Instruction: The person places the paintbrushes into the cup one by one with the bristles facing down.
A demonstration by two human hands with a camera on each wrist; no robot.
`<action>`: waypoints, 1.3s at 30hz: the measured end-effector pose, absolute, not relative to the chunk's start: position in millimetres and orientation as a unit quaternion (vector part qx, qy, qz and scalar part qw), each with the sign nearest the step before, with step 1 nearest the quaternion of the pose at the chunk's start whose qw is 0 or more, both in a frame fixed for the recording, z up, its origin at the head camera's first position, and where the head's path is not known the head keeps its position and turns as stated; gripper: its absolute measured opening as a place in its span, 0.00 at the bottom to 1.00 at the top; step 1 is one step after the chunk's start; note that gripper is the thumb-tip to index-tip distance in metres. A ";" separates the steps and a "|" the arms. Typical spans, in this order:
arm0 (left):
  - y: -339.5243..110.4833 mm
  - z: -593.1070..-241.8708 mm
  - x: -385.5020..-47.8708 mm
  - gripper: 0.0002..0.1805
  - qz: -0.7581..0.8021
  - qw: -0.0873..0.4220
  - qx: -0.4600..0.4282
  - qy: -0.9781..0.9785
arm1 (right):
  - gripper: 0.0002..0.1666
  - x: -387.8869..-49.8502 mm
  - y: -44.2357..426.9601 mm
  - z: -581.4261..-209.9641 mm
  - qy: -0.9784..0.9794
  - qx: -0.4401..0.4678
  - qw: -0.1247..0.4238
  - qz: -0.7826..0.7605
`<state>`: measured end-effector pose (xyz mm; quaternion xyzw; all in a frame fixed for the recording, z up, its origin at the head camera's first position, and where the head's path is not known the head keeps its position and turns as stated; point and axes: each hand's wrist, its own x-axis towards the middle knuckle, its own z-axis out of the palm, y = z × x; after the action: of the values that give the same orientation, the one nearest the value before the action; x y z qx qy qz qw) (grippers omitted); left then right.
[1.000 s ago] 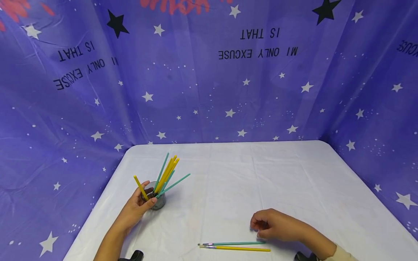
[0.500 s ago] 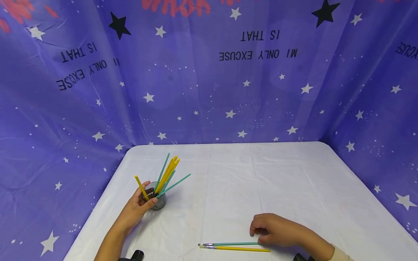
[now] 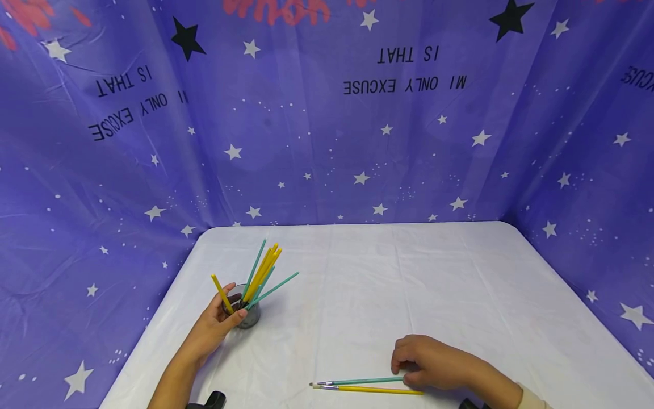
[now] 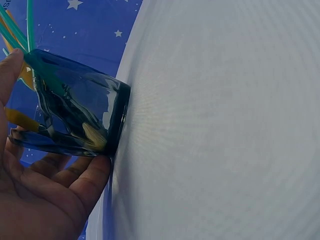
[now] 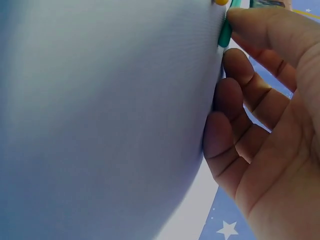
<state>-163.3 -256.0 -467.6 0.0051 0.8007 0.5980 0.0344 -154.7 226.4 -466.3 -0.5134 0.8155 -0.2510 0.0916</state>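
Observation:
On the left of the table, my left hand (image 3: 210, 328) grips a dark, clear glass cup (image 3: 249, 320), thumb at the near side and fingers round the back. Several yellow and green paintbrushes (image 3: 260, 278) stand in it, handles up and bristles down. At the front, my right hand (image 3: 434, 362) pinches the handle end of a green paintbrush (image 3: 365, 380) lying on the cloth; in the right wrist view the thumb lies against the green handle (image 5: 226, 34), and the index fingertip is partly hidden. Right beside it lies a yellow paintbrush (image 3: 378, 390), its bristles also pointing left.
A white cloth (image 3: 347, 295) covers the table, with some creases. Purple curtains (image 3: 317, 142) with stars and lettering surround its back and sides. Dark objects, one at the lower left (image 3: 214, 400), show at the front edge near both forearms.
My right hand has come down and slightly nearer onto the green paintbrush's handle end, which it now covers. The left hand and the glass cup stay in place.

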 end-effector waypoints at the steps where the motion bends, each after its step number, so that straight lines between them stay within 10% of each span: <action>1: -256.0 -467.5 -163.3 0.42 0.598 0.035 0.005 0.801 | 0.13 -154.7 226.0 -466.2 0.816 -0.515 0.088 -0.248; 39: -255.3 -464.8 -161.6 0.42 0.606 0.037 0.007 0.795 | 0.15 -164.6 214.1 -462.5 0.805 -0.410 0.142 -0.405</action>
<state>-161.6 -255.3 -464.8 0.0074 0.7947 0.6059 0.0365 -164.6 214.1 -462.5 -0.4101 0.8050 -0.4047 0.1416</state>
